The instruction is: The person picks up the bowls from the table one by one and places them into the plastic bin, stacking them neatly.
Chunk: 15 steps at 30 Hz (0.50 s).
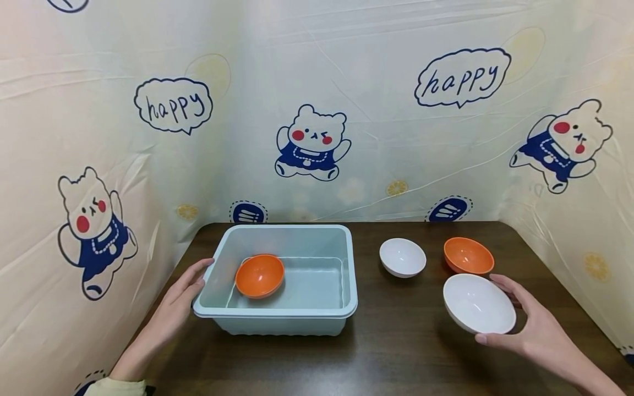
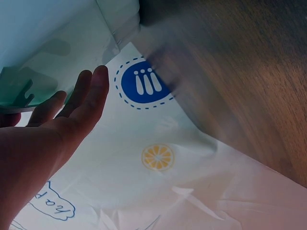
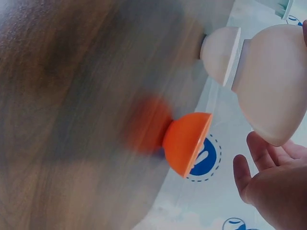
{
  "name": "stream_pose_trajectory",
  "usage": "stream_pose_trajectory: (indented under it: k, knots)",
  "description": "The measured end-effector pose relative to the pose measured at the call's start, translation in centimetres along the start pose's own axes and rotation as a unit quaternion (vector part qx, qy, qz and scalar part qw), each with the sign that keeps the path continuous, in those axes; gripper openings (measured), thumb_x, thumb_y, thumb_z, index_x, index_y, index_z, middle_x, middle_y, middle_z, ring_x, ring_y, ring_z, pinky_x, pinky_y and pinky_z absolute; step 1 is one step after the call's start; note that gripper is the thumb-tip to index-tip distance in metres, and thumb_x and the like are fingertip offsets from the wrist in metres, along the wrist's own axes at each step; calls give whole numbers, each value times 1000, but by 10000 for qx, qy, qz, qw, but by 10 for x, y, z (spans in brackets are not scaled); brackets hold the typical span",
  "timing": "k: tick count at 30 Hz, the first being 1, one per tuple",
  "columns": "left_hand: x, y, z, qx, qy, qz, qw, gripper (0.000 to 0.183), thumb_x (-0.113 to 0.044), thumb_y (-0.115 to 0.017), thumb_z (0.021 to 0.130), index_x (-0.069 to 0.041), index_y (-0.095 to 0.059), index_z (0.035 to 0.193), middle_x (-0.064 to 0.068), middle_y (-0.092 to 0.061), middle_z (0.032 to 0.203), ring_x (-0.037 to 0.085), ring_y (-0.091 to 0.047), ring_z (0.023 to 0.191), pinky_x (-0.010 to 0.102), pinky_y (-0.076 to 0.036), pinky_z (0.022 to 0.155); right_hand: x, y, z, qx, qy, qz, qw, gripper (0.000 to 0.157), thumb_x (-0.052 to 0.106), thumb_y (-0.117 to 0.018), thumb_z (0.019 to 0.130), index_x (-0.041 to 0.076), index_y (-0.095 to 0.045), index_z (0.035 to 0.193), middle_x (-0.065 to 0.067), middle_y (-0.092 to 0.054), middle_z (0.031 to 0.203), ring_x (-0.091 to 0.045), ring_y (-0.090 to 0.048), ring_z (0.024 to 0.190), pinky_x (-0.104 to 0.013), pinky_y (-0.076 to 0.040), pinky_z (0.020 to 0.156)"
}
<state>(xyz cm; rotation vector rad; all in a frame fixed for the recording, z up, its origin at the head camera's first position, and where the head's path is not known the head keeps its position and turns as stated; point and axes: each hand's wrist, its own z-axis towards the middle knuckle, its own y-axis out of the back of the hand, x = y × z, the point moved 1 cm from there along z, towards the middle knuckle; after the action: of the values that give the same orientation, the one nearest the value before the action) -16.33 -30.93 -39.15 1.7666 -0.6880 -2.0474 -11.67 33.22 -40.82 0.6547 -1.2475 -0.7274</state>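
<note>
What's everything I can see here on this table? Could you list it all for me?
Light blue rectangular plastic tub: one, pale blue, left half of the table.
Orange plastic bowl inside the tub: one, orange, tilted on its side at the tub's left end.
Small white plastic bowl: one, white, upright, right of the tub.
Orange plastic bowl on the table: one, orange, upright, far right.
Large white plastic bowl: one, white, tilted, at the right front, in the right hand.
Dark brown wooden table: one, dark brown, under everything.
Cream cartoon-bear printed sheet: one, cream with blue bears, around the table on three sides.
Left hand: one, fingers straight against the tub's left rim.
Right hand: one, holds the large white bowl.
</note>
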Motion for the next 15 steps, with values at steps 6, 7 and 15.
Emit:
stream_pose_trajectory:
  k: [6,7,15]
  knots:
    - [-1,0,0,-2,-26,-5,10000,49,-20,-30,117,-2,-30,162,28,-32,163,45,-39,139,31,-42,104,7,3,0,8,-69,3,10000,112,32,-101,68,14,-39,159,-19,-57,141,-2,-43,102,-32,-44,73]
    - [-1,1,0,9,-13,-31,10000,49,-20,-30,117,-2,-30,162,27,-31,164,45,-39,140,29,-42,103,8,4,1,5,-73,9,10000,112,32,-101,68,14,-39,159,-18,-57,140,-3,-43,102,-32,-45,73]
    - [-3,0,1,2,17,-76,10000,50,-23,-31,117,-3,-31,162,27,-31,164,45,-39,140,14,-38,94,15,6,2,14,-59,23,10000,113,33,-102,67,17,-39,160,-17,-57,141,-5,-43,102,-32,-45,72]
